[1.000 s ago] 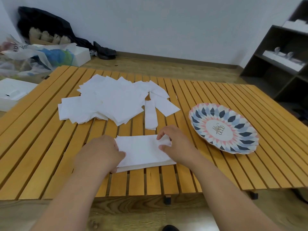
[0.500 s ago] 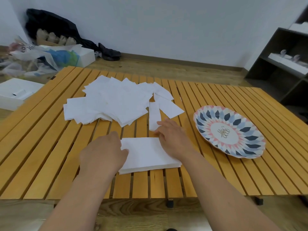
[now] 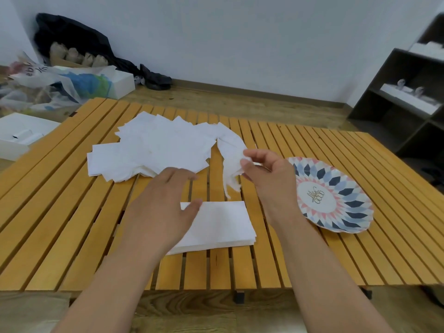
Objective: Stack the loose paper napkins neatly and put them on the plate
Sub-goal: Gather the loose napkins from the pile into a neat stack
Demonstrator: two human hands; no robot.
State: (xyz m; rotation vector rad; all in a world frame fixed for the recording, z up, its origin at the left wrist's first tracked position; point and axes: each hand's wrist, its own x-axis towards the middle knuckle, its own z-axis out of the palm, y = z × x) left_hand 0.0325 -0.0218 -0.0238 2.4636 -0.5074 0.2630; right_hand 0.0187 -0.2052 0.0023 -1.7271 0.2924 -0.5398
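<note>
A loose heap of white paper napkins (image 3: 153, 150) is spread over the far middle of the slatted wooden table (image 3: 276, 265). A squared-up napkin stack (image 3: 223, 224) lies near the front edge. My left hand (image 3: 161, 207) hovers open over the stack's left end, fingers spread. My right hand (image 3: 266, 176) is raised above the table and pinches one limp napkin (image 3: 231, 164), which hangs down and still trails toward the heap. The patterned plate (image 3: 336, 195) sits to the right, with nothing on it.
White boxes (image 3: 19, 138) and plastic bags (image 3: 60, 85) lie on the floor to the left. A dark shelf unit (image 3: 406, 102) stands at the right. Black bags and shoes rest against the far wall.
My right hand left the stack, reached forward and lifted one loose napkin off the table. My left hand rose from the stack's left edge and opened.
</note>
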